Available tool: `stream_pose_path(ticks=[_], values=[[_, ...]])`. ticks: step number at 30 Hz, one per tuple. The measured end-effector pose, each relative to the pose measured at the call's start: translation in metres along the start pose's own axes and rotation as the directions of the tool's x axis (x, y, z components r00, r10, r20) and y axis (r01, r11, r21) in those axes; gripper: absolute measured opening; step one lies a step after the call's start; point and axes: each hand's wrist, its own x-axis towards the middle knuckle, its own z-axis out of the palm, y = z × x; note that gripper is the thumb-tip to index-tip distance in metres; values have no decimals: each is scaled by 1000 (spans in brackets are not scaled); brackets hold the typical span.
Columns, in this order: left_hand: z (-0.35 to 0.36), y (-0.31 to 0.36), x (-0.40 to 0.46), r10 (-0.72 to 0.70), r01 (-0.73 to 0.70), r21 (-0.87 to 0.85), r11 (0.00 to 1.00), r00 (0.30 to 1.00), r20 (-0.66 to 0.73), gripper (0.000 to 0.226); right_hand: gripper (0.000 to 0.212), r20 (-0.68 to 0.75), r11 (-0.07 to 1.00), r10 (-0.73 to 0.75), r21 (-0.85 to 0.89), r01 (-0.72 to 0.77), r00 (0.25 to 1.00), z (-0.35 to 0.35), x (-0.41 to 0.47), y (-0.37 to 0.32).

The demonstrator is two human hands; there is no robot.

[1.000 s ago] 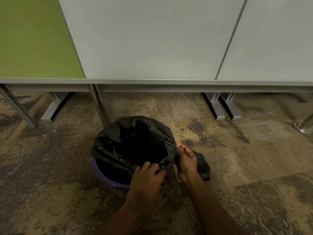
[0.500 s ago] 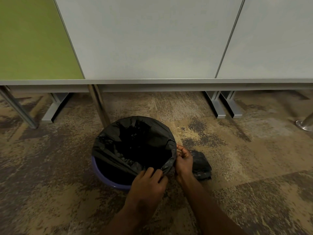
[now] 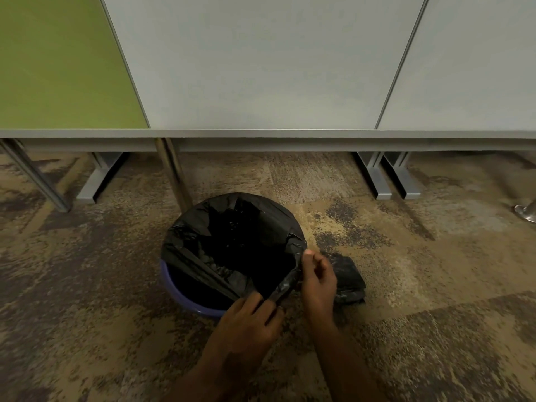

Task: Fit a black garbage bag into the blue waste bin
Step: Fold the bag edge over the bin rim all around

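A round blue waste bin (image 3: 185,300) stands on the carpet in front of a desk leg. A black garbage bag (image 3: 232,245) lines its inside and is folded over the far and right rim; the near-left rim shows bare blue. My left hand (image 3: 249,323) pinches the bag's edge at the bin's near side. My right hand (image 3: 317,281) grips the same edge at the right rim, stretching a strip of plastic between the two hands.
A crumpled bundle of black plastic (image 3: 346,278) lies on the carpet just right of the bin, behind my right hand. A chrome desk leg (image 3: 174,172) rises right behind the bin. Grey metal feet (image 3: 388,181) and partition panels stand further back.
Both hands have kept hold of the bag's edge. The right hand has slid a little lower along the right rim, and the strip of plastic between the hands is pulled tauter.
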Motion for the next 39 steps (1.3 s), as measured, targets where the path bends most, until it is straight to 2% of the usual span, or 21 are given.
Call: stream_pose_path(ticks=[4, 7, 13, 16, 20, 22, 24, 25, 27, 28, 30, 33, 37, 39], values=[[3, 3, -3, 6, -3, 57, 998, 999, -52, 33, 41, -14, 952, -181, -252, 172, 983, 5, -16, 2], [7, 5, -6, 18, -14, 66, 998, 998, -53, 28, 41, 6, 929, -229, -297, 221, 973, 5, -19, -1], [3, 5, -11, 43, -43, 19, 999, 998, -41, 23, 47, 9, 918, -230, -329, 220, 973, 1, -20, -9], [-9, 2, -14, -63, 55, -112, 992, 996, -68, 22, 55, -27, 936, -221, -286, 204, 975, 2, -22, -10], [-24, -27, -19, -363, 315, -338, 887, 928, -89, 28, 59, -128, 960, -204, -218, 174, 971, 3, -30, -20], [-29, -53, -25, -387, 364, -344, 866, 922, 0, 33, 50, -188, 962, -190, -233, 144, 964, 7, -46, -22], [-33, -76, -31, -320, 340, -268, 902, 940, 116, 38, 41, -201, 922, -285, -325, 211, 937, 12, -70, -22], [-34, -84, -32, -280, 315, -235, 920, 945, 169, 39, 36, -156, 866, -388, -399, 301, 908, 15, -83, -21], [-35, -93, -33, -212, 268, -230, 936, 947, 241, 36, 30, 65, 651, -607, -531, 543, 792, 19, -107, -16], [-35, -96, -33, -177, 240, -243, 940, 951, 254, 33, 28, 194, 535, -665, -550, 641, 721, 21, -114, -12], [-35, -102, -34, -117, 193, -273, 942, 956, 270, 29, 28, 379, 399, -669, -541, 740, 639, 22, -122, -2], [-37, -107, -35, -81, 166, -301, 939, 958, 274, 28, 33, 485, 329, -621, -552, 766, 616, 18, -121, 9], [-38, -107, -36, -93, 186, -330, 926, 956, 278, 28, 36, 515, 288, -616, -557, 779, 596, 12, -114, 9], [-36, -106, -36, -98, 195, -355, 914, 956, 275, 25, 29, 529, 278, -618, -545, 791, 582, 12, -113, 7]])
